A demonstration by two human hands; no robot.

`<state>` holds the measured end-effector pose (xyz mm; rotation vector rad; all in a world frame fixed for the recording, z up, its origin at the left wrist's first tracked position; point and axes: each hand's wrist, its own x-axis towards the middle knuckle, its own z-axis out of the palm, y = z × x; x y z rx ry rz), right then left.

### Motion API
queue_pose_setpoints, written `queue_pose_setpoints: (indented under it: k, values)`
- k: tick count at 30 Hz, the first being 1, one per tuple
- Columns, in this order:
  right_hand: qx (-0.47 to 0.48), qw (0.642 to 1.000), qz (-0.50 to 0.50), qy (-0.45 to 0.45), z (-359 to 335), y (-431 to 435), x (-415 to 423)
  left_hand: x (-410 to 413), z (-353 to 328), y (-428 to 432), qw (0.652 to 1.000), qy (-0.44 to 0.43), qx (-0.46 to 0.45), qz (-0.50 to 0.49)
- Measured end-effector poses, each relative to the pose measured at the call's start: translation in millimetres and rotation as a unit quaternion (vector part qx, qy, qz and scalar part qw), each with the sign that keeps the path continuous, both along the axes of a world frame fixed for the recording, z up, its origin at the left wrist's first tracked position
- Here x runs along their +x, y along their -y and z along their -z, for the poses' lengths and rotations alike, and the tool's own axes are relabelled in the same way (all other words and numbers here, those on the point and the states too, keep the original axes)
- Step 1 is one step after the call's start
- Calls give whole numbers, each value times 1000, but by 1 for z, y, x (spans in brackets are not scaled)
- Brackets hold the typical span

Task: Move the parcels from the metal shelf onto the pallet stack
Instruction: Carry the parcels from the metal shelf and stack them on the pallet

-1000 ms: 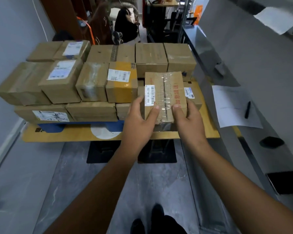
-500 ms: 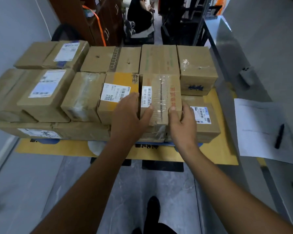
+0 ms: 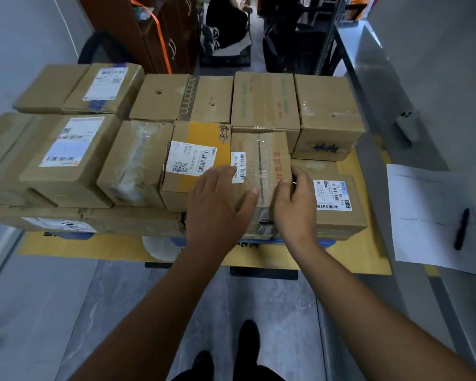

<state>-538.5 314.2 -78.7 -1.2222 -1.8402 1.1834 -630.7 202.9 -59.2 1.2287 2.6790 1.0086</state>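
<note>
A small taped cardboard parcel (image 3: pixel 261 163) with red print and a barcode label rests on the upper layer of the pallet stack, between a yellow-topped box (image 3: pixel 198 144) and a labelled box (image 3: pixel 333 199) lower to its right. My left hand (image 3: pixel 217 207) lies against its near left side, thumb on top. My right hand (image 3: pixel 294 204) grips its near right corner. Many brown parcels fill the stack, which sits on a yellow board (image 3: pixel 341 257). The metal shelf (image 3: pixel 374 86) runs along the right.
On the shelf lie a white sheet (image 3: pixel 429 215) with a black pen (image 3: pixel 461 229). A grey wall borders the left. Dark furniture, an orange strap and bags crowd the aisle behind the stack. My shoes (image 3: pixel 248 336) stand on the grey floor.
I have stepped closer and the parcel has gone down and forward from mid-air into the gap in the upper layer. Both hands stay on it.
</note>
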Motion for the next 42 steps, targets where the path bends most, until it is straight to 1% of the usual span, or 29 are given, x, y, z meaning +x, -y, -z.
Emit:
queue_pose_setpoints:
  k: [5, 10, 14, 18, 20, 23, 27, 31, 36, 42]
  values:
    - [-31, 999, 7, -19, -4, 10, 13, -4, -4, 6, 999, 8, -15, 46]
    - [-4, 999, 52, 13, -13, 46, 61, 11, -10, 26, 991, 21, 42, 123]
    - [11, 991, 121, 46, -10, 93, 119, 42, 4, 46, 972, 61, 54, 220]
    - [3, 975, 196, 101, -7, 154, 188, 92, 21, 73, 943, 126, 27, 307]
    - [2, 962, 235, 137, -8, 190, 227, 125, 26, 88, 921, 143, 2, 363]
    - [6, 935, 294, 198, -7, 251, 288, 183, 29, 113, 878, 166, -18, 449]
    - [-21, 888, 408, 211, -8, 341, 361, 268, 23, 154, 814, 168, -42, 554]
    - [-31, 834, 513, 200, -10, 438, 422, 349, 9, 209, 750, 153, -46, 642]
    - [-44, 772, 617, 150, -8, 562, 487, 440, -5, 296, 671, 107, -51, 732]
    - [-38, 702, 707, 83, -4, 728, 566, 555, -6, 439, 606, 62, -65, 790]
